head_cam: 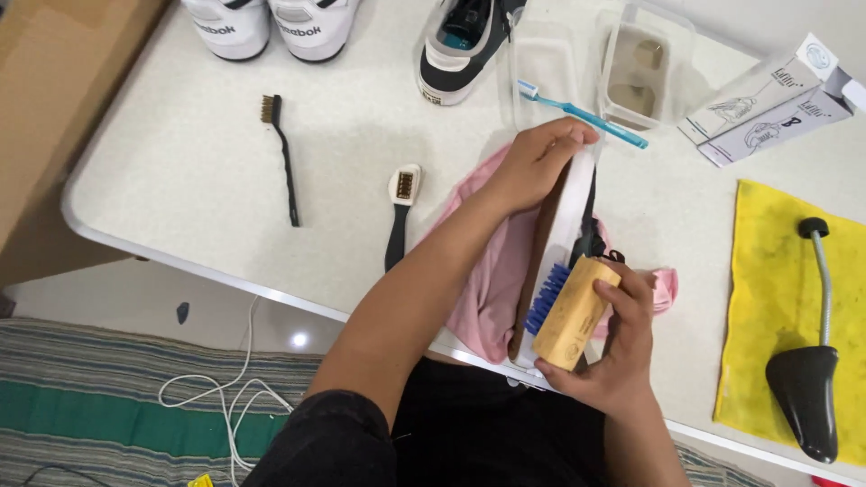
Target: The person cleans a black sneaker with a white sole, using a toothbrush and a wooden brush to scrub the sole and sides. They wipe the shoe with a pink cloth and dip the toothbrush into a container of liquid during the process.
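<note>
My left hand (532,162) grips the toe end of a shoe (566,216) that stands on its side, its white sole facing right, over a pink cloth (492,280) on the white table (198,171). My right hand (618,347) holds a wooden brush (575,311) with blue bristles, and the bristles press against the white edge of the sole near the heel.
A thin black wire brush (281,153), a small black-handled brush (400,212), a blue toothbrush (582,113), other shoes (465,45), clear plastic containers (645,68), a white box (776,99), and a yellow cloth (794,316) bearing a black shoe tree (807,379) lie around.
</note>
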